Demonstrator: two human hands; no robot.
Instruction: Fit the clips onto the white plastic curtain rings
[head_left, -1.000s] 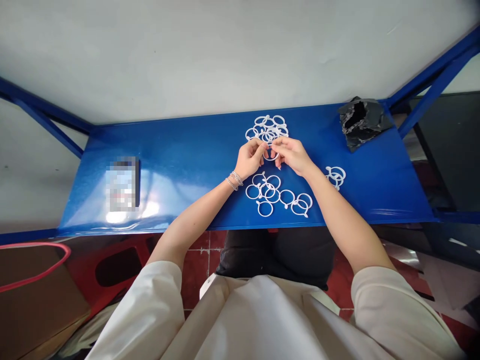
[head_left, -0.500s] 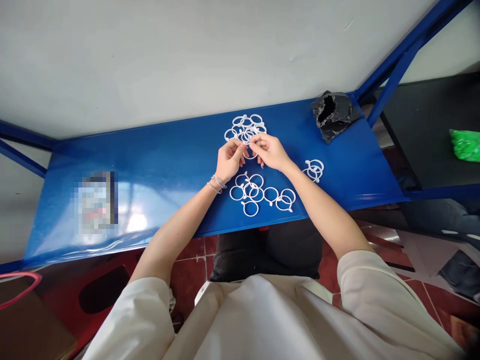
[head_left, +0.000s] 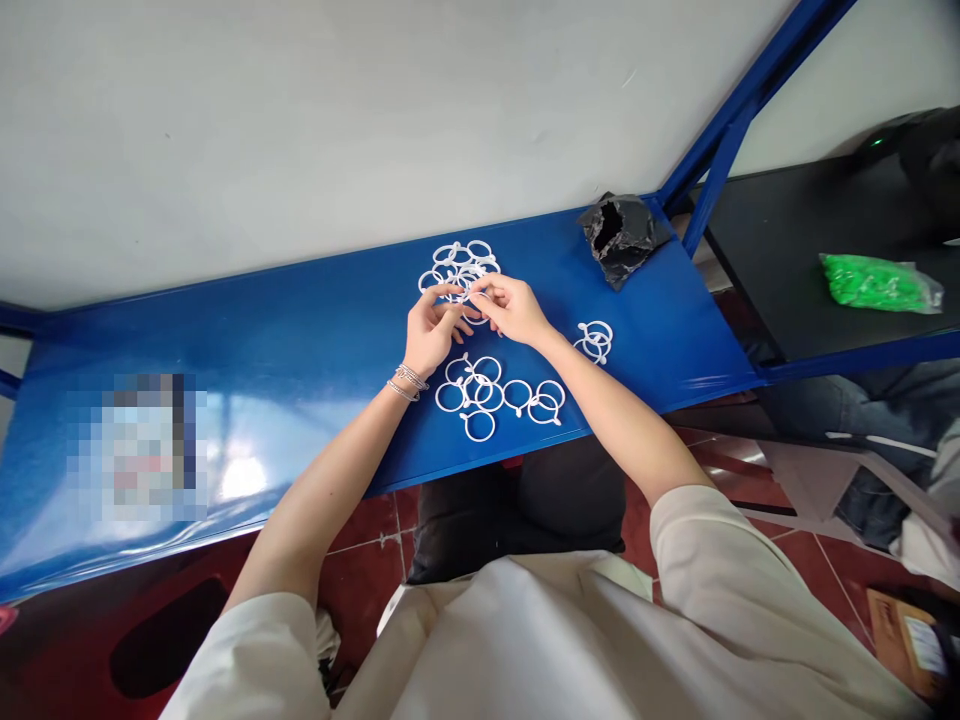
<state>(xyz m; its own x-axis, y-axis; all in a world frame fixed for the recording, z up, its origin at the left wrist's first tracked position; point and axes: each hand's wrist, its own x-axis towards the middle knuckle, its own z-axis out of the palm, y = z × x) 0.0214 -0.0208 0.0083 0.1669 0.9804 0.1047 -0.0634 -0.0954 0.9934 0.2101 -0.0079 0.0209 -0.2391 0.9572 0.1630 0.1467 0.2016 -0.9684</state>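
Thin white rings with small knobs lie in several loose groups on the blue table (head_left: 315, 330). My right hand (head_left: 514, 308) is closed in a pinch on a white ring (head_left: 475, 318) at the near edge of the far pile (head_left: 454, 256). Just left of it, my left hand (head_left: 433, 332) has its thumb and fingers apart, its fingertips close to the same ring; whether they touch it is hard to see. A beaded bracelet circles my left wrist. Nearer to me lies a second group of rings (head_left: 480, 426). A small cluster of rings (head_left: 598, 347) sits beyond my right forearm.
A crumpled black plastic bag (head_left: 622, 238) with a torn opening lies at the back right. A blurred-out item (head_left: 146, 450) is at the left. Blue frame posts (head_left: 720, 180) rise at the right, beside a dark table with a green packet (head_left: 874, 283). A pale wall stands behind.
The view has shifted, so the table appears farther left. My left fingers have opened from a pinch, while my right hand keeps its pinch near the far pile.
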